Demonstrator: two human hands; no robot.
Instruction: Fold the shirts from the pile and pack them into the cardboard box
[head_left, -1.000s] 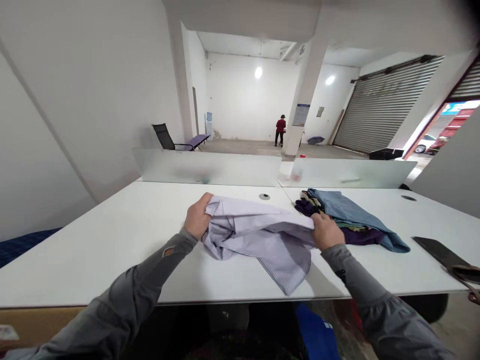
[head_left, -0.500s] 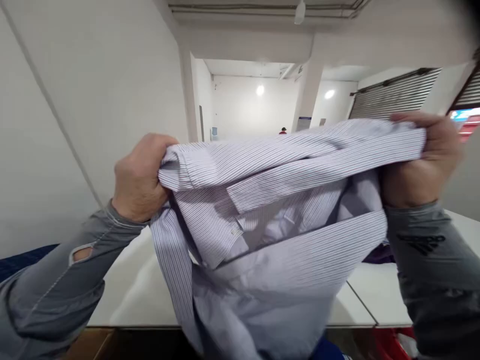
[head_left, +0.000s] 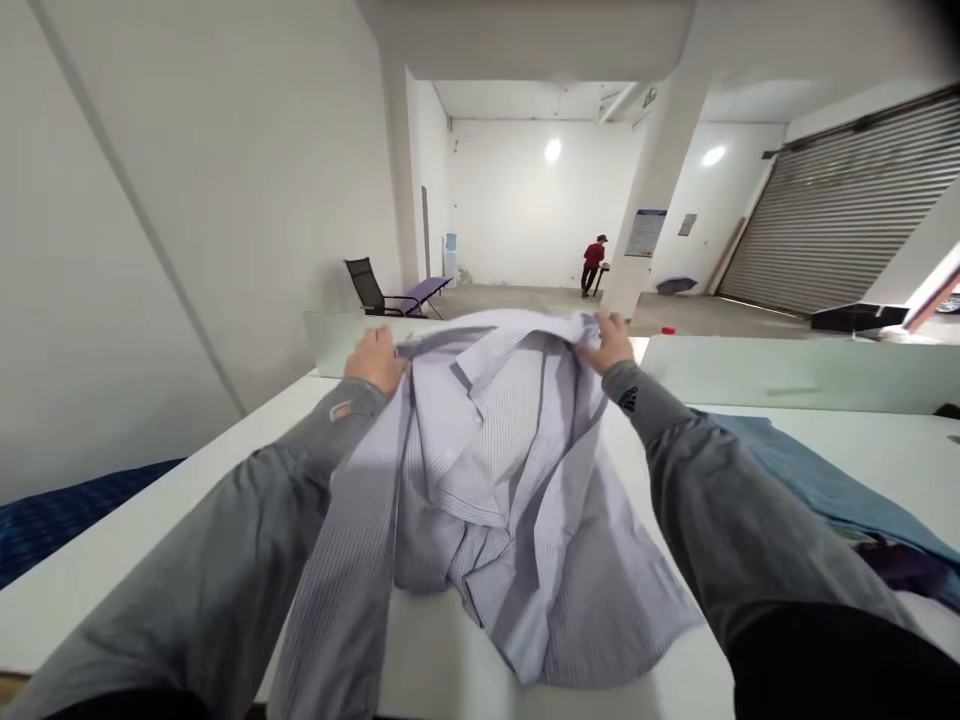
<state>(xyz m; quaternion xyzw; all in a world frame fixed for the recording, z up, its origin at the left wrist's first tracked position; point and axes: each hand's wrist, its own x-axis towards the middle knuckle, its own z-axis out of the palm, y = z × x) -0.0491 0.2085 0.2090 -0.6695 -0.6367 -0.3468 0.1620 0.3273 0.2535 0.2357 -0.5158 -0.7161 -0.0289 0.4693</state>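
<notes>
A pale lilac striped shirt point(head_left: 495, 500) lies spread lengthwise on the white table point(head_left: 150, 520), collar end far from me. My left hand point(head_left: 375, 358) grips its far left shoulder. My right hand point(head_left: 611, 342) grips the far right shoulder. Both arms, in grey sleeves, stretch forward over the table. The shirt's near hem reaches toward the table's front edge, and one front panel drapes along my left forearm.
A pile of clothes with a blue denim piece point(head_left: 817, 480) on top sits at the right. Frosted divider panels point(head_left: 787, 370) stand along the table's far edge. Beyond are a black chair point(head_left: 369, 288), a pillar point(head_left: 652, 200) and a person in red point(head_left: 594, 262) far off.
A second ago the shirt lay bunched on the table. I raised it up in front of me, then flung it forward; it now lies spread out with my arms extended.
</notes>
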